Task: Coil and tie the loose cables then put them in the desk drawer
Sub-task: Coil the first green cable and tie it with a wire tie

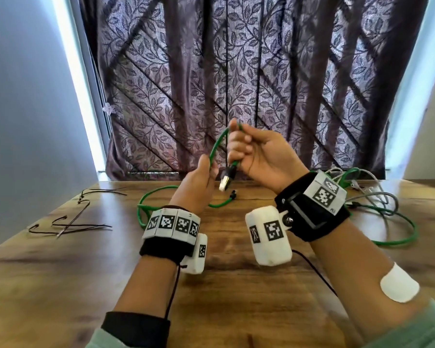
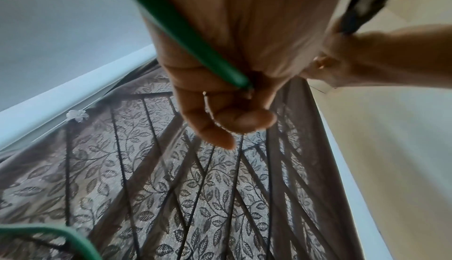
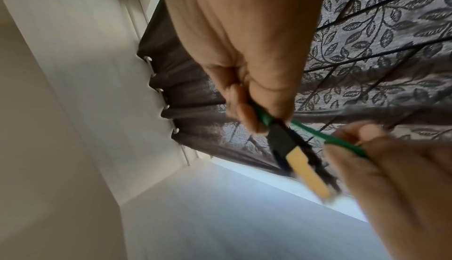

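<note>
A green cable [image 1: 217, 143] arcs in the air between both hands above the wooden desk [image 1: 236, 285]. My right hand [image 1: 249, 146] grips it near its end, and the black and clear plug [image 1: 226, 180] hangs below the fist. My left hand [image 1: 204, 179] holds the same cable lower down, fingers curled round it [image 2: 195, 45]. The rest of the green cable [image 1: 146, 199] trails on the desk to the left. In the right wrist view the plug [image 3: 293, 154] is blurred below the right fingers. No drawer is in view.
Several thin black ties [image 1: 70, 222] lie on the desk at the left. A tangle of grey and green cables [image 1: 377, 204] lies at the right rear. A patterned curtain [image 1: 236, 84] hangs behind the desk, with walls on both sides.
</note>
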